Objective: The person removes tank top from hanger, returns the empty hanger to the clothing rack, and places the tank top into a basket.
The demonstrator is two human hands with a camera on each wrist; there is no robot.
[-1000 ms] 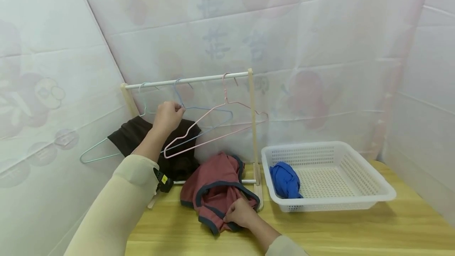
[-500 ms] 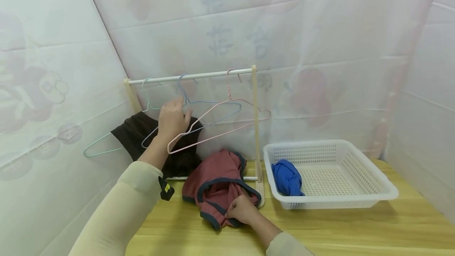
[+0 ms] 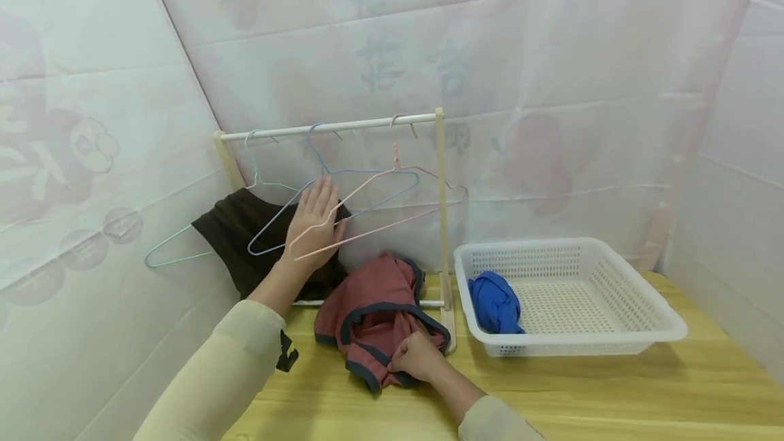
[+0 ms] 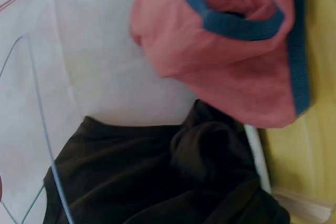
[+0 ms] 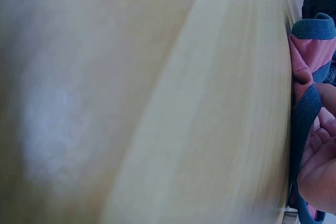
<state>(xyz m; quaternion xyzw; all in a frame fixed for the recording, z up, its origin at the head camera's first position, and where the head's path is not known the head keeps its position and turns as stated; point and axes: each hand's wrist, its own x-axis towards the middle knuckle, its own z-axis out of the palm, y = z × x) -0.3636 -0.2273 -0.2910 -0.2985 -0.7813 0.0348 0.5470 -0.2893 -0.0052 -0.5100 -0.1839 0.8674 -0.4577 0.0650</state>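
My left hand, its fingers straight and pointing up, is raised among the hangers on the small rack. The pink hanger passes in front of it, and the blue hanger is just beyond its fingertips; contact is hard to tell. On the wooden table lies a dusty-red garment with dark blue trim, bunched up. My right hand pinches its near edge, also visible in the right wrist view, where the thumb and fingers are at the trim. A dark brown garment hangs on the green hanger.
The white rack rail runs between wooden posts. To the right stands a white plastic basket with a crumpled blue cloth inside. Printed white sheeting walls the back and sides. The table extends in front.
My left hand has let go of the blue hanger near its hook and moved down and right, fingers straightening behind the pink hanger. My right hand keeps its pinch on the red garment.
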